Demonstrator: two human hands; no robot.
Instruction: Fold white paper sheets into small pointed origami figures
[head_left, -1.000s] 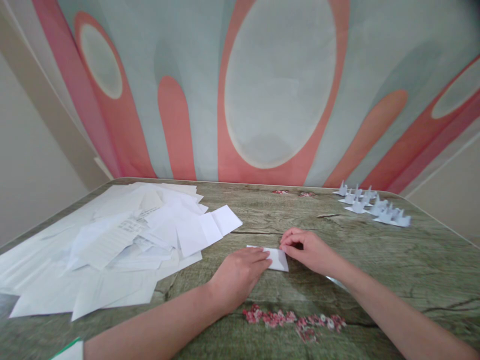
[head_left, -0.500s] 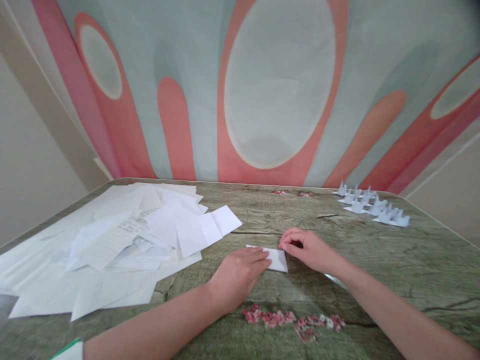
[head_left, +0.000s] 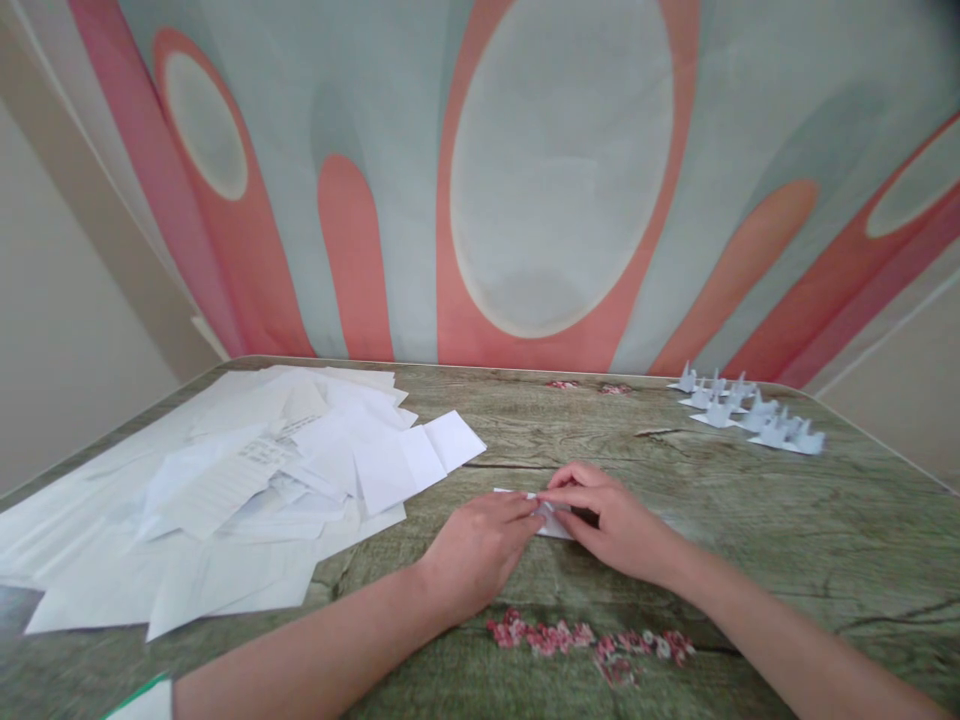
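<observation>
Well short of the far edge of the table (head_left: 480,395), the paper (head_left: 553,526) was pressed down by the flattened left hand (head_left: 476,550) and, the right hand (head_left: 619,522) having been shifted inward, apparently pinched too, so two-handed work seemed begun.

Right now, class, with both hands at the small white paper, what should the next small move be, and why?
Probably a light press along the crease with the right hand, the left hand bracing: the left fingers lie across the paper, and the right fingertips meet them near its far edge. The fingers partly hide the fold.
</observation>
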